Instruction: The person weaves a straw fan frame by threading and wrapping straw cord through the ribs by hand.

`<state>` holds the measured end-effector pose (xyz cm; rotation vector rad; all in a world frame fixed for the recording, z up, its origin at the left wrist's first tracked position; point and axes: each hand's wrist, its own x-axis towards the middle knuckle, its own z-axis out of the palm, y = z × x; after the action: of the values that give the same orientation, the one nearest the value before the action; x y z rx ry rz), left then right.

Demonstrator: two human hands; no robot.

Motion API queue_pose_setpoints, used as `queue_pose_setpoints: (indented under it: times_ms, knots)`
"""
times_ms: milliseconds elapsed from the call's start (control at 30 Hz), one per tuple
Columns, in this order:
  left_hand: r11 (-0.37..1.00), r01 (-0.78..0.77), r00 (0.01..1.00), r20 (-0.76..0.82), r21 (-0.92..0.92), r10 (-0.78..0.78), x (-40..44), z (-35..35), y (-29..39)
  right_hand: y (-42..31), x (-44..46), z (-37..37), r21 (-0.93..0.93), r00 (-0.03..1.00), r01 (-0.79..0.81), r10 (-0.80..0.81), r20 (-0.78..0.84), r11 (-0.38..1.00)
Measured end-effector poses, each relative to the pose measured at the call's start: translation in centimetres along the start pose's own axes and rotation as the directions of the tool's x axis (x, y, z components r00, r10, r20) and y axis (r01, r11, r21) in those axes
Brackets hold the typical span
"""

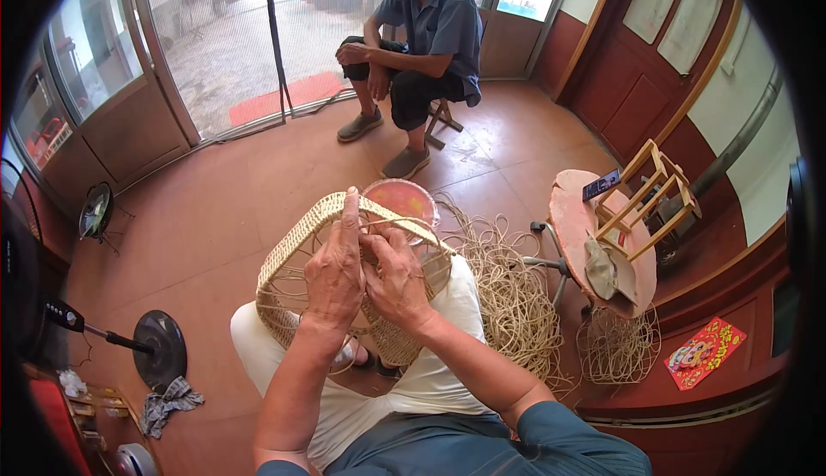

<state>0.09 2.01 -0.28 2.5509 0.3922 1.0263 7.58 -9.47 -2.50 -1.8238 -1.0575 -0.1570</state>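
Note:
A half-woven basket [282,256] of pale straw-coloured cord over a thin open frame rests tilted on my lap between my knees. My left hand [335,265] grips its far rim, with the index finger stretched up over the braided edge. Close beside it, my right hand [396,280] has its fingers bent and pinched together just inside the rim. A loose strand of cord [404,221] runs from the fingertips toward the right along the edge. Both hands partly hide the fingertips and the inside of the basket.
A large heap of loose cord [512,304] lies right of my leg, near a wire frame [618,347]. Behind the basket is a red round basin [400,199]. A round table [572,209] bears an upturned stool [650,196]. Another person [430,41] sits opposite. A fan base [159,349] stands left.

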Motion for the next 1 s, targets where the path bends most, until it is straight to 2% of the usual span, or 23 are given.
queue_pose_setpoints:
  times_ms: [100,200,333,367,433,467,533,567,667,767,867,900,967,1000]
  knots:
    - [0.999,-0.017,0.999,-0.052,-0.032,0.015,-0.3,0.1,0.2,0.1,-0.2,0.1,0.004,1.000,0.018,-0.018,-0.014,1.000]
    - [0.997,-0.077,0.992,-0.102,0.032,0.080,-1.5,0.9,-0.5,0.1,-0.2,-0.1,-0.011,0.999,0.044,-0.044,-0.016,0.999]
    - [0.995,-0.096,0.971,-0.222,-0.037,0.085,-2.3,1.3,-0.6,0.2,-0.4,0.0,-0.021,0.998,0.061,-0.061,-0.030,0.998]
    - [0.995,-0.091,0.969,-0.237,-0.053,0.076,-2.7,1.2,-0.4,0.5,-0.3,0.0,-0.076,0.995,0.098,-0.100,-0.028,0.992]
    - [0.996,-0.060,0.956,-0.289,-0.068,0.038,-3.5,1.5,-0.2,0.4,-0.4,0.1,-0.019,0.999,0.035,-0.035,-0.005,0.999]
    - [0.966,0.074,0.965,-0.225,-0.248,-0.131,-3.8,1.4,0.0,0.3,-0.6,0.1,0.003,1.000,-0.013,0.013,0.025,1.000]
    - [0.762,0.342,0.902,-0.036,-0.550,-0.431,-3.5,0.7,0.7,0.2,-0.4,0.1,0.007,1.000,0.023,-0.023,-0.010,1.000]
    - [0.595,0.368,0.875,0.051,-0.715,-0.481,-3.1,0.7,0.6,-0.1,-0.4,0.0,0.009,0.999,0.030,-0.030,-0.015,1.000]
    - [0.203,0.391,0.875,0.294,-0.898,-0.385,-2.8,-0.6,-0.3,0.3,-0.3,-0.1,-0.040,0.996,0.090,-0.091,-0.013,0.995]
    - [0.186,0.435,0.857,0.341,-0.881,-0.387,-2.9,-4.0,-1.0,-0.6,-0.5,-0.1,-0.104,0.993,0.090,-0.097,-0.060,0.990]
    - [0.220,0.449,0.841,0.327,-0.866,-0.431,-3.6,-5.4,-3.1,-1.5,-1.1,-0.4,-0.263,0.978,0.160,-0.189,-0.088,0.951]
    - [0.215,0.452,0.834,0.325,-0.866,-0.445,-3.9,-5.8,-3.8,-1.2,-1.3,0.0,-0.266,0.964,0.203,-0.241,-0.117,0.942]
    - [0.155,0.459,0.815,0.345,-0.875,-0.466,-4.2,-6.9,-4.6,-1.2,-1.2,0.2,-0.256,0.959,0.260,-0.280,-0.045,0.931]
    - [0.174,0.445,0.812,0.315,-0.878,-0.491,-4.2,-7.4,-4.9,-1.2,-0.9,0.4,-0.250,0.953,0.290,-0.302,-0.012,0.924]
